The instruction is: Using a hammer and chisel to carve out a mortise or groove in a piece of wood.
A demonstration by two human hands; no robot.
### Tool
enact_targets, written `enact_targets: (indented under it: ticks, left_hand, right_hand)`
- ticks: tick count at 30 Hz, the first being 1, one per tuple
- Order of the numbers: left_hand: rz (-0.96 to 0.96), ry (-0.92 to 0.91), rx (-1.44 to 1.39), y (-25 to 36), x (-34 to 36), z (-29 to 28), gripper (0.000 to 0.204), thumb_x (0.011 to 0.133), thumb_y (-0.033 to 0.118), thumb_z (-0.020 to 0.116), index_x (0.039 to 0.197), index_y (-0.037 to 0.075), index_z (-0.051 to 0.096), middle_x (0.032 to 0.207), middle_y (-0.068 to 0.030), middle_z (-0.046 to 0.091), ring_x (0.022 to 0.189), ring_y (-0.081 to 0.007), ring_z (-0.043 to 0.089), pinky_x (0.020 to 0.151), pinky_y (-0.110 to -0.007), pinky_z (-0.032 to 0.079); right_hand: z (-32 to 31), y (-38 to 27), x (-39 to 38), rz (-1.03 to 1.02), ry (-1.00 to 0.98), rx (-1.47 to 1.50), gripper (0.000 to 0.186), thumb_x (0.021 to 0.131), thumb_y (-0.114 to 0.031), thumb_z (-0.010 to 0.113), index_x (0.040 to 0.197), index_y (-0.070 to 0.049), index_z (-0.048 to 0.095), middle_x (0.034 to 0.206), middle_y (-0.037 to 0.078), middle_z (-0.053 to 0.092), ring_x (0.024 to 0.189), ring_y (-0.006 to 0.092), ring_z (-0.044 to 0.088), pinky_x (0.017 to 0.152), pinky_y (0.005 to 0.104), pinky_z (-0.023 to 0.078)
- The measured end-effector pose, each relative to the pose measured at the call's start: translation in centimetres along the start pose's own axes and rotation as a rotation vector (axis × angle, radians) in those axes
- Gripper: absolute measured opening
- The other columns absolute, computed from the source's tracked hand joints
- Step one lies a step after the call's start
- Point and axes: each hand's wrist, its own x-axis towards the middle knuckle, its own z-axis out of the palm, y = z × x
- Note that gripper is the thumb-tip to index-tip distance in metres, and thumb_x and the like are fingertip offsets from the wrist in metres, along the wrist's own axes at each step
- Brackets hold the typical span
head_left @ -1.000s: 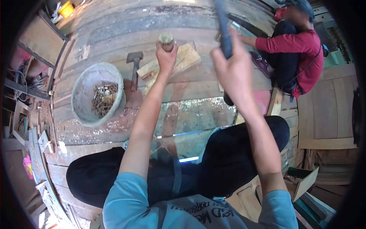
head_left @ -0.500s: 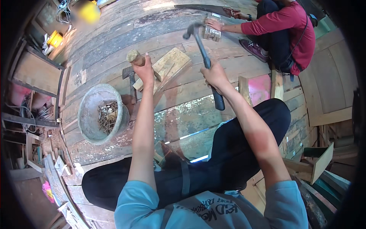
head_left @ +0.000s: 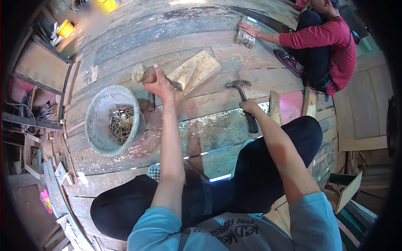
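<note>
Lowered since earlier: black-handled steel claw hammer [head_left: 243, 93], gripped by right hand [head_left: 250, 106]. Left hand [head_left: 161, 86] clasps wooden-handled chisel [head_left: 142, 73] over pale wooden plank [head_left: 204, 69], contact unclear. Grey round bucket [head_left: 95, 123] adjacent; second hammer [head_left: 150, 101] mostly hidden.

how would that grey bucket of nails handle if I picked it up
The bucket is probably heavy for its size, given the metal nails heaped inside. Those nails lie loose, so they would likely slide and rattle if it tilts.

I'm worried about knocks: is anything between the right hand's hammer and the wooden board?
Nothing visible: only floorboards show between the hammer and the wooden board. The left hand, holding a tool, is at the board's left end.
</note>
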Motion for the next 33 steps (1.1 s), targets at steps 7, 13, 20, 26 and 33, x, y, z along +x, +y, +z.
enact_targets:
  ticks: [7, 13, 20, 26, 33]
  left_hand:
    - [-0.150, 0.051, -0.243, 2.3, -2.2, 0.7, 0.017, 0.085, 0.008, 0.055, 0.072, 0.004, 0.045, 0.058, -0.0034, 0.047, 0.048, -0.0121, 0.044, 0.045, -0.027, 0.038]
    - [-0.187, -0.059, -0.289, 4.3, -3.7, 2.0, 0.021, 0.085, 0.013, 0.054, 0.067, 0.006, 0.044, 0.057, -0.0023, 0.045, 0.047, -0.0110, 0.043, 0.045, -0.026, 0.036]
    - [-0.229, -0.271, -0.533, 7.3, 1.0, -1.3, 0.012, 0.084, 0.017, 0.049, 0.076, 0.009, 0.044, 0.059, -0.0010, 0.041, 0.047, -0.0101, 0.038, 0.046, -0.025, 0.033]
    - [-0.112, -0.305, -0.388, 8.1, 1.4, -1.5, 0.011, 0.079, 0.007, 0.051, 0.086, 0.005, 0.043, 0.059, -0.0052, 0.042, 0.047, -0.0121, 0.038, 0.042, -0.026, 0.033]
    - [-0.127, -0.302, -0.361, 7.8, 0.7, -2.2, 0.006, 0.081, 0.009, 0.050, 0.084, 0.005, 0.046, 0.061, -0.0042, 0.042, 0.048, -0.0119, 0.037, 0.045, -0.026, 0.034]
  right_hand:
    - [2.4, -10.5, -2.4, -0.298, 0.077, 0.753, 0.083, 0.080, -0.057, 0.055, 0.135, 0.001, 0.034, 0.126, 0.019, 0.048, 0.104, 0.0297, 0.056, 0.084, 0.0409, 0.047]
    - [0.7, -12.9, -0.8, -0.417, -0.059, 0.882, 0.049, 0.088, -0.022, 0.056, 0.128, 0.002, 0.040, 0.113, 0.016, 0.055, 0.098, 0.0254, 0.057, 0.077, 0.0369, 0.049]
    - [-0.7, -11.6, -1.6, -0.379, 0.016, 0.928, 0.032, 0.093, -0.010, 0.045, 0.122, 0.003, 0.042, 0.113, 0.013, 0.054, 0.093, 0.0226, 0.059, 0.068, 0.0366, 0.057]
    - [-1.4, -12.9, -2.6, -0.384, -0.044, 0.960, 0.032, 0.092, -0.008, 0.045, 0.122, 0.001, 0.046, 0.107, 0.012, 0.058, 0.088, 0.0217, 0.061, 0.065, 0.0340, 0.055]
    - [-0.2, -14.9, -2.4, -0.400, -0.108, 0.883, 0.032, 0.091, -0.013, 0.050, 0.120, 0.000, 0.047, 0.100, 0.012, 0.060, 0.083, 0.0209, 0.061, 0.063, 0.0334, 0.055]
